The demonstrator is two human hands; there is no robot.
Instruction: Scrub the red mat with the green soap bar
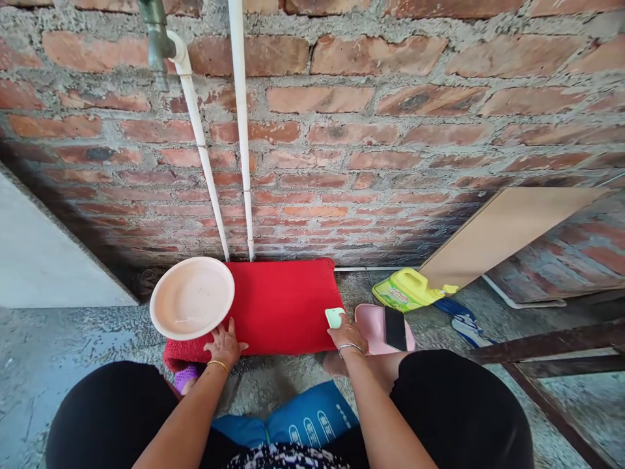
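Note:
A thick red cloth [288,306] is spread over a low, flat support by the wall. My left hand [226,343] rests at its front left edge, fingers spread, beside a pale pink plastic basin [193,296]. The basin stands partly on the cloth, with no visible contents. At the cloth's right edge, my right hand [349,334] has its fingers on a small pale green bar [334,317]. What the bar is made of is unclear. Just right of that hand is a shallow pink container [371,326] with a flat black rectangular object [395,327] across it.
A yellow detergent jug [407,290] lies near blue-and-white flip-flops [469,327]. A tan board [508,228] leans right, above a dark wooden frame [551,345]. White pipes [241,130] and a tap [157,45] run up the brick wall. A blue bag [303,417] lies between my knees.

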